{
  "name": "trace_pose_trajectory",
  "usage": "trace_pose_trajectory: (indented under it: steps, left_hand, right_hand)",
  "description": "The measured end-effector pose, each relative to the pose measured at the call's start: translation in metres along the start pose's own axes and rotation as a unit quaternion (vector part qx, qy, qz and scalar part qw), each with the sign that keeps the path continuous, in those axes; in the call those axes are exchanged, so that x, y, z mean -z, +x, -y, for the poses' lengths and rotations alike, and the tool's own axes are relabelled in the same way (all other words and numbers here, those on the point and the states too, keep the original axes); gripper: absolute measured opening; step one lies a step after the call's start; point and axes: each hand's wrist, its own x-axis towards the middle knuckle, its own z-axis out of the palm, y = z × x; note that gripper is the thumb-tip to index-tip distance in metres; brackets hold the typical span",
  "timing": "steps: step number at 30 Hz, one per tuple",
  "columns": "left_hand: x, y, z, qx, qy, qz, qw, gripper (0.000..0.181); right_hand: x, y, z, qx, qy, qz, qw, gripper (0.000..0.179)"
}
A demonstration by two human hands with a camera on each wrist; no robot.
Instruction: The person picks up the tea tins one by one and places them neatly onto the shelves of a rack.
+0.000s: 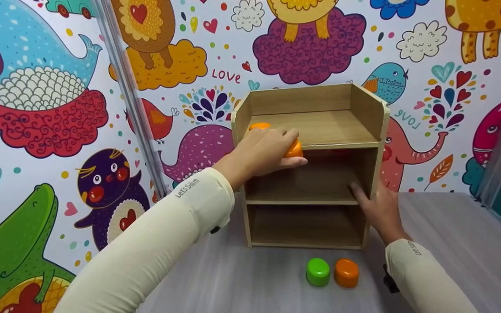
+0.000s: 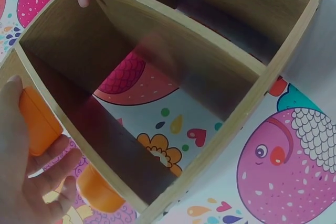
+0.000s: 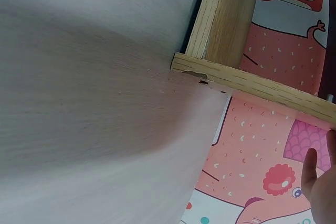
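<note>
One orange cylinder [image 1: 294, 149] pinched in our left hand [image 1: 267, 150], by near edge of top shelf [image 1: 320, 126]; our right hand [image 1: 383, 211] grips right side of wooden shelf unit [image 1: 305, 202]. Early release could drop cylinder.

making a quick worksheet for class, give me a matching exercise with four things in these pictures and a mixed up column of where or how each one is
Things
1 green block
2 left grip
3 shelf
4 right grip

Places and states
A at the shelf's right side
B holding an orange block
C wooden, with three tiers
D on the table beside another orange block

Pairs: 1-D, 2-B, 3-C, 4-A
</note>
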Motion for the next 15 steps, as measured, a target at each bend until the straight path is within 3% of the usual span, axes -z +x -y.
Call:
trace_pose_trajectory:
  steps: [15]
  left_hand:
    - [0.01, 0.015, 0.008, 0.02, 0.036, -0.003, 0.9991, 0.059]
  right_hand:
    - [0.0, 0.0, 0.0, 0.001, 0.006, 0.005, 1.0, 0.086]
